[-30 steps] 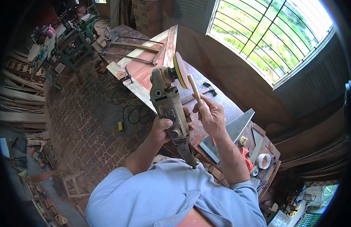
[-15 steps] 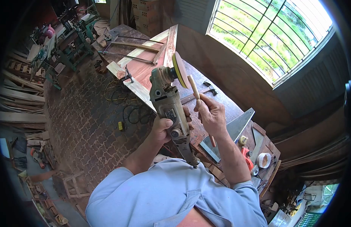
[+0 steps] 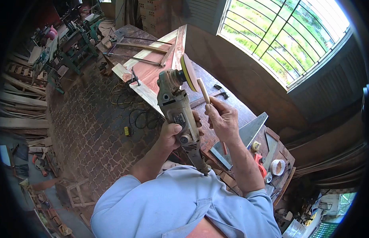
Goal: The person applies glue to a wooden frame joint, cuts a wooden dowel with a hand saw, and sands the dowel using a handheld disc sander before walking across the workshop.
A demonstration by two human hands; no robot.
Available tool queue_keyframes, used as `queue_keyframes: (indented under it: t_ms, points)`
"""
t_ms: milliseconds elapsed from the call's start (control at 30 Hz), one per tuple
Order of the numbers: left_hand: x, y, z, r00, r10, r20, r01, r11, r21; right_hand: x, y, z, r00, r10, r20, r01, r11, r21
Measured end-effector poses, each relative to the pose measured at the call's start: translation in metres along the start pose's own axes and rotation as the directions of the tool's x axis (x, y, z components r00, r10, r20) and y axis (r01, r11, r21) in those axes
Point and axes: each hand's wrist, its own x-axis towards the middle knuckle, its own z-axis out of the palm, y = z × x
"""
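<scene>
My left hand (image 3: pixel 171 133) is wrapped round the grey body of a power tool (image 3: pixel 177 107), with fingertips showing on its far side. The tool stands upright against my shirt, and a round pad (image 3: pixel 189 73) with a yellow edge is on its head. Between the fingers and thumb of my right hand (image 3: pixel 224 121) is a short light wooden stick (image 3: pixel 203 90). The stick's upper end is at the pad's lower right edge; whether they touch is unclear.
Behind the tool, a wooden panel (image 3: pixel 146 65) lies clamped on the workbench (image 3: pixel 242 104). A hammer (image 3: pixel 221 92), a handsaw (image 3: pixel 254 129), a tape roll (image 3: pixel 255 145) and a white round container (image 3: pixel 277 167) lie to the right. Cables (image 3: pixel 142 119) are on the paved floor.
My right hand has shifted very slightly to the right, and the upper end of the stick tilts a little differently. My left hand and the power tool are almost unmoved.
</scene>
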Motion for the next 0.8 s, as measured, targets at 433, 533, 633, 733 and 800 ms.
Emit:
queue_keyframes:
  t_ms: [433, 533, 633, 733, 800]
  points:
    - [0.0025, -0.0039, -0.0014, 1.000, 0.011, -0.008, -0.011, 1.000, -0.006, 0.0019, -0.0001, 0.0021, 0.997, -0.035, -0.066, 0.034, 0.999, -0.023]
    - [0.0026, -0.0034, -0.0032, 1.000, -0.009, 0.013, 0.009, 1.000, -0.006, 0.0013, 0.0040, -0.0002, 0.994, -0.053, -0.094, 0.048, 0.997, -0.056]
    - [0.0035, -0.0062, -0.0024, 1.000, 0.014, -0.005, -0.015, 1.000, -0.010, 0.0034, 0.0033, -0.0017, 0.960, -0.245, -0.133, 0.211, 0.951, -0.226]
    - [0.0029, -0.0011, -0.0009, 0.999, -0.039, 0.013, 0.039, 0.999, 0.006, 0.0042, 0.0011, -0.0050, 0.934, -0.321, -0.158, 0.250, 0.901, -0.354]
    - [0.0053, -0.0023, -0.0005, 0.999, -0.045, 0.028, 0.046, 0.999, -0.013, -0.0001, 0.0047, -0.0060, 0.911, -0.343, -0.227, 0.243, 0.895, -0.375]
